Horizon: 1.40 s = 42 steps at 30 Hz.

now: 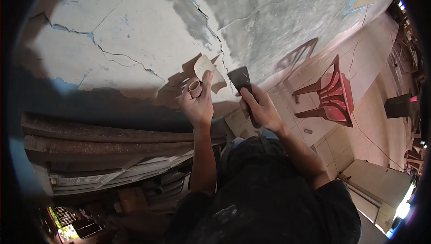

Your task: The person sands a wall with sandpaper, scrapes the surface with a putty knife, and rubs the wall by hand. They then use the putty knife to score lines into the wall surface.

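Head view: the right hand's (264, 109) fingers grip a dark flat blade (240, 77), held just beside the lower stretch of the crack (207, 18); whether it touches is hard to judge. The left hand (197, 104), across the crack, pinches a pale sheet (205, 64), a ring-shaped piece (195, 95) at its fingers. The blade looks nearer. The crack runs up and leftward, dark, jagged, between pale and grey plaster.
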{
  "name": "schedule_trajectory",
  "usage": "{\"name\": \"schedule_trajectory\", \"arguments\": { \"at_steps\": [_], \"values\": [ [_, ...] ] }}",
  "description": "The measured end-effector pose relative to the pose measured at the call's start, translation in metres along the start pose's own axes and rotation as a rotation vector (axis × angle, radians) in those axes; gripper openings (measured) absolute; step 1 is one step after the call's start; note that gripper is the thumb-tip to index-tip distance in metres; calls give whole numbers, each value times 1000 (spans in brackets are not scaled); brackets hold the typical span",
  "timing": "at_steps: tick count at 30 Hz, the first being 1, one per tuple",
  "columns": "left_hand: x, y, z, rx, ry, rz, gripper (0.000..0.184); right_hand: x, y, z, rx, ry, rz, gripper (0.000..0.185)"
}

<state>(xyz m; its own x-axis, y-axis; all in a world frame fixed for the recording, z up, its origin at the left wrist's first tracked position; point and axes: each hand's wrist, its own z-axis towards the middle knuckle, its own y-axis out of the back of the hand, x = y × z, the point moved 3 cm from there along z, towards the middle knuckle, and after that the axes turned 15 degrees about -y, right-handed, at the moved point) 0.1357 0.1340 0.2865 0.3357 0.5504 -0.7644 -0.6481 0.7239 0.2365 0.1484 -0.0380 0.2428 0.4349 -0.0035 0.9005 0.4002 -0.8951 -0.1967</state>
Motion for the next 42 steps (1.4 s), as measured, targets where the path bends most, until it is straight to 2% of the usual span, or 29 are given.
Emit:
{"name": "schedule_trajectory", "arguments": {
  "at_steps": [3,4,6,10,13,16,19,23,25,27,30,34,38,42],
  "values": [
    [4,-1,-1,-61,1,-42,21,16,1,27,-24,143,-61,35],
    [1,6,-3,-33,141,63,21,19,1,38,-77,168,-92,36],
    [-1,11,-9,-103,154,-25,21,22,1,58,-182,204,-153,39],
    [8,33,-21,-170,168,20,24,29,-7,71,-166,101,-82,45],
    [12,51,-20,-164,137,139,23,43,-14,69,-136,161,-64,49],
    [4,65,-19,-219,231,154,20,74,-26,62,-151,274,-91,51],
    [1,73,-20,-267,208,92,20,40,-24,76,-299,239,-148,50],
    [-2,75,-18,-252,217,102,21,47,-29,66,-330,216,-90,53],
    [-1,76,-19,-245,219,123,21,71,-34,62,-373,315,-94,57],
    [7,81,-22,-265,223,86,21,71,-30,60,-424,320,-142,57],
    [9,78,-16,-265,216,69,21,53,-23,61,-418,197,-116,56],
    [14,77,-20,-223,231,70,22,72,-26,59,-440,289,-149,57],
    [26,73,-20,-177,200,37,22,50,-24,65,-480,250,-214,54],
    [29,54,-17,-104,177,-21,21,54,-25,63,-466,302,-127,52]
  ]
}}
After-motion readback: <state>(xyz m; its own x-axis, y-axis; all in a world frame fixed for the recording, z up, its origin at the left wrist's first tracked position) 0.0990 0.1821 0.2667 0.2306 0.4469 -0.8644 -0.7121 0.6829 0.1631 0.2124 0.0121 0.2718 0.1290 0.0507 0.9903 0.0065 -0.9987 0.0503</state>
